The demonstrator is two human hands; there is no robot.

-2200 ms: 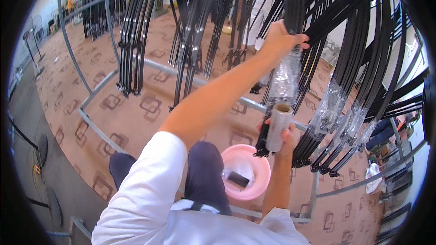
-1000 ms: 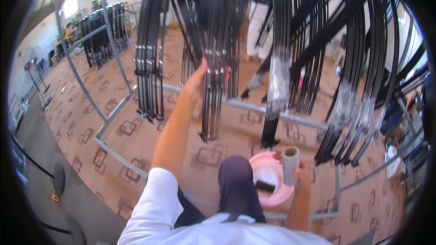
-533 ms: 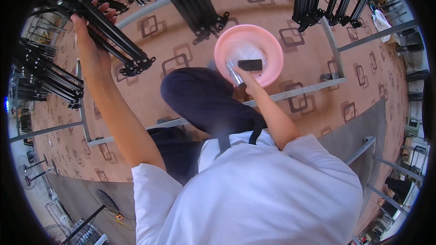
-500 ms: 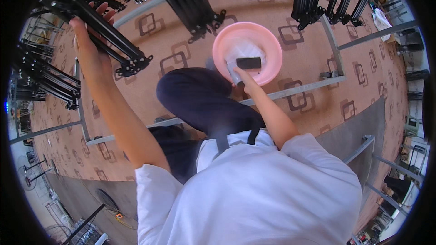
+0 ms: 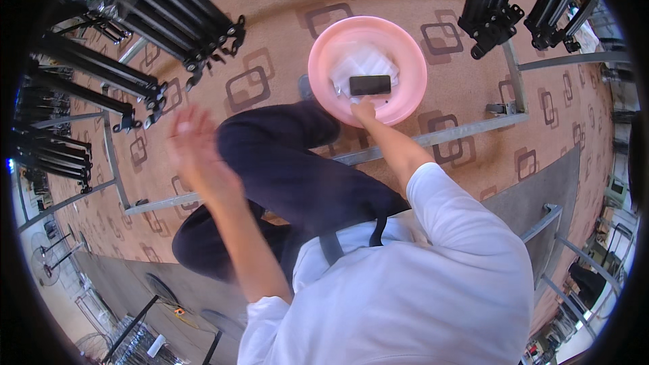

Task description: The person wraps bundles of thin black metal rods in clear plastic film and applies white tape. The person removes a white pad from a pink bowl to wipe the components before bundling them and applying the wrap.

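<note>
My left hand point(image 5: 196, 138) is raised beside my left knee, blurred by motion, its fingers stretched out with nothing visible in them. Past it hang bundles of black metal tubes point(image 5: 182, 17) with jointed ends, apart from the hand. My right hand point(image 5: 364, 109) reaches over the near rim of a pink plastic basin point(image 5: 414, 61), its fingers bunched low inside. Whatever those fingers hold is too small to make out. Just beyond them lies a black, phone-like rectangle point(image 5: 370, 85) on crumpled whitish plastic point(image 5: 368, 59). A tiny dark bit rests on the basin's bottom.
A grey metal frame point(image 5: 439, 136) runs around the patterned brown floor point(image 5: 270, 47), its near bar passing under my legs. More black tube bundles point(image 5: 492, 7) hang at the far right, others point(image 5: 51, 152) at the left. A fan point(image 5: 46, 260) stands at the lower left.
My left hand has come away from the black tubes and moved back toward me. The pale wrapped cylinder seen in my right hand no longer shows there; that hand sits further inside the basin.
</note>
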